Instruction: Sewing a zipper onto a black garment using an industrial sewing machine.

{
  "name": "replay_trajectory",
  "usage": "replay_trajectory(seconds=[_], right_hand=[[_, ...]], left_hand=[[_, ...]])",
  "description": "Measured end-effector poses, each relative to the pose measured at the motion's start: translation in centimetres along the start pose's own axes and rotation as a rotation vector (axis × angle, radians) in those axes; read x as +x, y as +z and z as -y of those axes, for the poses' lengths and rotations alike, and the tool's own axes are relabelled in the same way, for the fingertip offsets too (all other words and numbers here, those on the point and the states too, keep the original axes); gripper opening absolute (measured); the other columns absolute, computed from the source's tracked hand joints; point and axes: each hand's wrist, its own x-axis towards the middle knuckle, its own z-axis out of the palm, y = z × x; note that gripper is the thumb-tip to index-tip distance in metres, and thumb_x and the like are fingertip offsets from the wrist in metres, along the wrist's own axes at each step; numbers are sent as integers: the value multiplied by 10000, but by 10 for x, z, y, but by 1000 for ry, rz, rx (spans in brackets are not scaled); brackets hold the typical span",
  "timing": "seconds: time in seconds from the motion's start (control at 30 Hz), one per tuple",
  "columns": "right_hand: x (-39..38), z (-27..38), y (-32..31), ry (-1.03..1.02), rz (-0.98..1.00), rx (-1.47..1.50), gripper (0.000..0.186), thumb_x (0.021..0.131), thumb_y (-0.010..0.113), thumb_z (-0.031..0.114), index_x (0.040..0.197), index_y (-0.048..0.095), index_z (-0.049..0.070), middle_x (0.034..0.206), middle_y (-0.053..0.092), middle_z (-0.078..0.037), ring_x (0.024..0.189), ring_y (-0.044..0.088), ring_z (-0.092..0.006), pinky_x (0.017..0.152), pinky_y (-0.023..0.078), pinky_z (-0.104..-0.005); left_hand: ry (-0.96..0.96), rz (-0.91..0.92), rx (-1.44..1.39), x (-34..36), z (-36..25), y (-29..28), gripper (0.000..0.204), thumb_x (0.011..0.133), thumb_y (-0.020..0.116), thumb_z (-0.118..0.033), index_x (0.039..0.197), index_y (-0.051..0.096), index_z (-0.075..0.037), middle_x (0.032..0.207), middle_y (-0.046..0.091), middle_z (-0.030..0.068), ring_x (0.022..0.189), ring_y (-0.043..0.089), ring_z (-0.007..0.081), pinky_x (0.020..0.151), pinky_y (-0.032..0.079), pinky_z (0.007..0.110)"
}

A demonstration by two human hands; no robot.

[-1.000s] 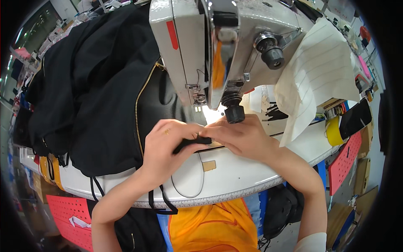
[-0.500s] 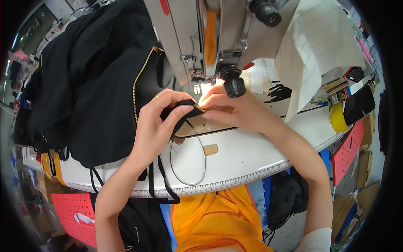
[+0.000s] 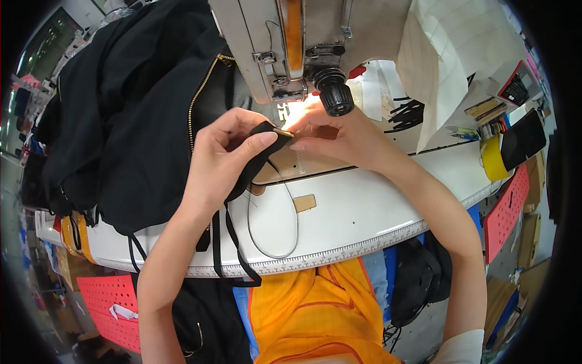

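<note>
Pinching black fabric (image 3: pixel 260 161), left hand (image 3: pixel 223 151) | gold zipper end (image 3: pixel 285 133) between both hands | right hand (image 3: pixel 344 141): grip cannot be told

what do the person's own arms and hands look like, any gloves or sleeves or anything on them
The left hand and right hand have no gloves, and neither wrist shows a watch or bracelet. The right arm is bare up to a white sleeve at the lower edge. The left arm shows no sleeve in view.
</note>
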Motion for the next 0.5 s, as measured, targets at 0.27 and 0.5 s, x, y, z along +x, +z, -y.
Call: replay_trajectory(seconds=[0.27,0.5], right_hand=[[9,22,-1,102,-5,-188,168,768,725,230,859,701,91,707,617,-71,637,582,-202,617,447,-337],[12,23,-4,89,64,-308,203,817,734,205,956,697,62,817,621,-23,783,588,-114,689,468,-258]], left_hand=[[-52,-58,-44,4,-2,-4,142,853,697,-97,964,656,-20,781,649,-22,687,564,4,629,443,150],[-18,-51,33,2,-5,-11,173,889,657,-123,1018,660,-9,812,667,-9,717,579,11,658,452,152]])
